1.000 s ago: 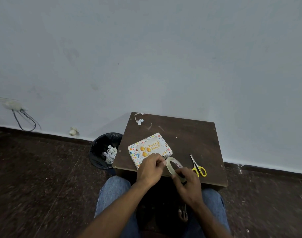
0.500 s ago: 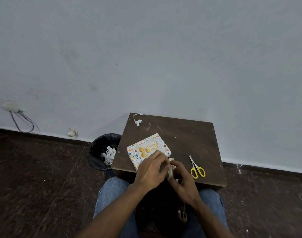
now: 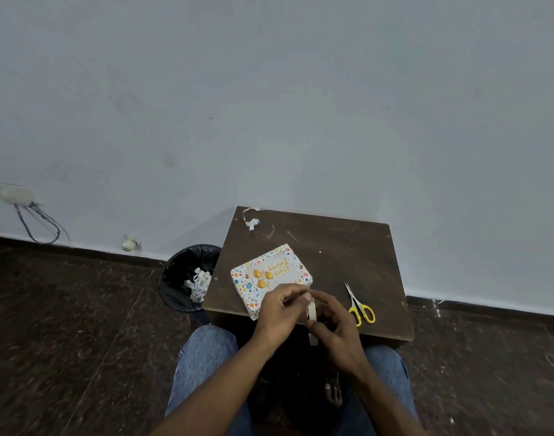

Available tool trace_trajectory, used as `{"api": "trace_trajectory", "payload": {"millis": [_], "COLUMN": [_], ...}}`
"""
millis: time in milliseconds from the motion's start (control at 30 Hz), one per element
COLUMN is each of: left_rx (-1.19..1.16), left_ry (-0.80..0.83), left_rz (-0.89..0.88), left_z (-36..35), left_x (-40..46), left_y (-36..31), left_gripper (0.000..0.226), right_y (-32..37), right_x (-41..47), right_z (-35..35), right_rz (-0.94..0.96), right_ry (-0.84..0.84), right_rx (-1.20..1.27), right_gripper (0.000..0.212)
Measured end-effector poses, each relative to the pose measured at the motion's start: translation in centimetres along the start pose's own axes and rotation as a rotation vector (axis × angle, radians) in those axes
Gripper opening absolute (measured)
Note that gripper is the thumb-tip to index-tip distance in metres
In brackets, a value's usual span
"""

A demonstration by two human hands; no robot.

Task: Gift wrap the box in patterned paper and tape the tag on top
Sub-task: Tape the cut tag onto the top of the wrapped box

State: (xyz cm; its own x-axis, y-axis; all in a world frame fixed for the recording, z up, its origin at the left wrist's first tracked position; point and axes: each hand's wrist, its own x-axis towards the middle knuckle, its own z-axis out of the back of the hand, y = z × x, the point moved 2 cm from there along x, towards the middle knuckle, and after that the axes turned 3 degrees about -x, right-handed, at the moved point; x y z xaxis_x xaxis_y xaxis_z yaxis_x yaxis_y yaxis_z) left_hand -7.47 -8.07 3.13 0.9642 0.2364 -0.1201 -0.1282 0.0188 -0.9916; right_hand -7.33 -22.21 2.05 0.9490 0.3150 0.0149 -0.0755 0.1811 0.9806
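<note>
The box [image 3: 247,286], wrapped in white paper with small coloured motifs, lies on the dark wooden table [image 3: 348,256] near its front left. A white tag [image 3: 274,272] with gold lettering and gold balloons lies on its top. My right hand [image 3: 333,325] grips a roll of clear tape [image 3: 311,311], seen edge-on, just in front of the box. My left hand [image 3: 280,311] pinches at the top of the roll, where the tape end is. Its fingertips hide the tape end.
Yellow-handled scissors [image 3: 360,306] lie on the table right of my hands. Paper scraps [image 3: 252,220] sit at the table's far left corner. A black bin [image 3: 189,276] with paper offcuts stands on the floor left of the table. My knees are under the table's front edge.
The tape roll has turned from showing its ring to edge-on. Both hands have drawn closer together over it, and my left fingers now pinch at its top.
</note>
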Motion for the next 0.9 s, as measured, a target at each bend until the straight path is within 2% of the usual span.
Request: {"api": "trace_trajectory", "payload": {"millis": [100,233,567,700,900], "left_rx": [0.020,0.030,0.105,0.070,-0.008], "left_ry": [-0.056,-0.076,-0.034,0.049,0.125], "left_rz": [-0.032,-0.027,-0.050,-0.034,0.018], "left_z": [-0.2,-0.2,-0.4,-0.1,-0.1], "left_x": [0.1,0.2,0.2,0.0,-0.4], "left_y": [0.2,0.1,-0.4,-0.6,-1.2], "left_gripper": [0.023,0.015,0.024,0.009,0.007], "right_y": [0.3,0.3,-0.2,0.0,0.1], "right_x": [-0.1,-0.4,-0.4,-0.3,0.1], "right_z": [-0.1,0.0,-0.1,-0.2,0.1], "right_rz": [0.001,-0.003,-0.104,-0.137,-0.147], "right_ry": [-0.007,-0.029,-0.038,-0.034,-0.073], "right_rx": [-0.008,-0.013,0.070,0.117,0.155], "right_gripper": [0.060,0.061,0.075,0.066,0.056]}}
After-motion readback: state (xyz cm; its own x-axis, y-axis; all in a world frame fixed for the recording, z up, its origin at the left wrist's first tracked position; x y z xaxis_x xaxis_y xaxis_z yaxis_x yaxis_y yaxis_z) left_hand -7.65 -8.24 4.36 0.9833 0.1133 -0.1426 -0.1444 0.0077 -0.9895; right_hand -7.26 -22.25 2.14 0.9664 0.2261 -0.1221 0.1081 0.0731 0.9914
